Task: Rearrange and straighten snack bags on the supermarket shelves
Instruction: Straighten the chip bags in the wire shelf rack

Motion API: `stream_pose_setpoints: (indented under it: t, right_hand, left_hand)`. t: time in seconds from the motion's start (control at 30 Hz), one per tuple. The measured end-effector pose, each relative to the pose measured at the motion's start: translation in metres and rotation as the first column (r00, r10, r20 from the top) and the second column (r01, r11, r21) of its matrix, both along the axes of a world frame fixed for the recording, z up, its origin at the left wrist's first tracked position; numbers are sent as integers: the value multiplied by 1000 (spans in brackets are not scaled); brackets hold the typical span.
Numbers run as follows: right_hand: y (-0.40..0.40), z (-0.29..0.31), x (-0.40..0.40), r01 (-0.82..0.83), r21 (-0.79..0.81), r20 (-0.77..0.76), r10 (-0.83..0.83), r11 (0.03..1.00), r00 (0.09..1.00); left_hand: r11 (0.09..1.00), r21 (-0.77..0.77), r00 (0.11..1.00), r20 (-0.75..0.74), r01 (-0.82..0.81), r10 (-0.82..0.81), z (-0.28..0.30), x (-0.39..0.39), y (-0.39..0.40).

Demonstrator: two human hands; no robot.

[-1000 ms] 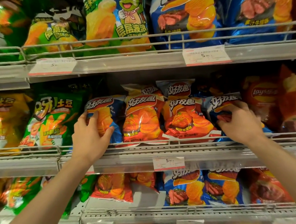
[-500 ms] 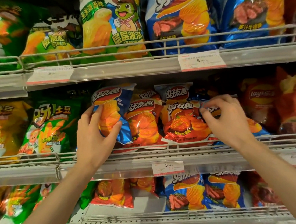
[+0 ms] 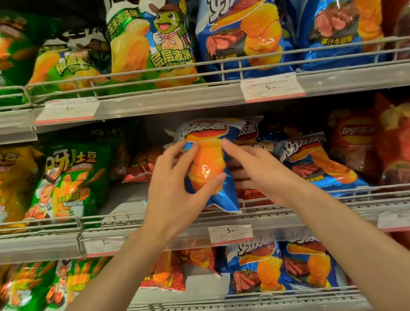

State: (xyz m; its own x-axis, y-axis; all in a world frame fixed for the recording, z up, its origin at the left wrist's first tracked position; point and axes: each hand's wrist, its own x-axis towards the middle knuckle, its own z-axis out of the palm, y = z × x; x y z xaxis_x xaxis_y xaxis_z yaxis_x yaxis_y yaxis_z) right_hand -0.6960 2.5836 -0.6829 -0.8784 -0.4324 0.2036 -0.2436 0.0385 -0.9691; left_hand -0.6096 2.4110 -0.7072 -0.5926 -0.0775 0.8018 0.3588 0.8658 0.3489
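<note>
1. The left hand [image 3: 174, 184] is being wrapped around a crinkly blue foil chip bag [image 3: 207, 165], thumb across its front.
2. The right hand [image 3: 259, 172] is being kept loosely spread beside it, likely steadying.
3. The bag is being held just above the middle wire shelf's rail [image 3: 329, 194], probably for regrouping with the matching blue bag [image 3: 318, 161].

Single head-worn wide-angle view, facing straight into grey metal supermarket shelving [image 3: 156, 231] from close range, about level with the middle tier. Tilted slightly downward: top tier's wire rail [image 3: 214, 64] high in frame, lowest tier's rail [image 3: 239, 301] near the bottom edge. Both bare forearms entering from the lower corners, left hand [image 3: 174, 186] and right hand [image 3: 259, 172] meeting near centre on a glossy blue foil crisp bag [image 3: 207, 160]. Edges bowed by lens distortion. No second view, so no overlap.
</note>
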Motion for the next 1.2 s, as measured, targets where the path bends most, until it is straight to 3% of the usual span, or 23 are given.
stream_pose_setpoints:
  t: [0.17, 0.3, 0.4, 0.47, 0.57, 0.67, 1.0, 1.2]
  right_hand:
    - [28, -3, -15, 124, -174, 46, -118, 977, 992]
    - [65, 2, -29, 251, -251, 43, -249, 935, 968]
    - [93, 3, -35, 367, -261, 56, -365, 893, 929]
    - [108, 0, -39, 452, -244, 95, -443, 858, 891]
    - [124, -9, -40, 499, -225, 173, -469, 837, 866]
    - [131, -15, -41, 467, -267, 220, -418, 843, 881]
    - [132, -18, -36, 444, -277, 207, -398, 852, 894]
    - [135, -19, -37, 435, -304, 182, -396, 848, 900]
  left_hand:
    - [924, 307, 960, 86, 229, -266, 6, -9, 11]
    - [916, 396, 984, 128, 60, -120, 4, -30, 20]
    - [948, 316, 911, 384, 24, -151, -1, -46, 34]
    - [992, 121, 862, 506, -39, -28, -3, -55, 46]
    - [979, -133, 812, 547, -156, 204, -1, -62, 57]
    - [964, -199, 771, 581, -176, 261, 1, -71, 63]
    - [989, 87, 874, 481, -121, 65, -7, -74, 72]
    - [962, 273, 920, 377, -3, -104, -7, -75, 75]
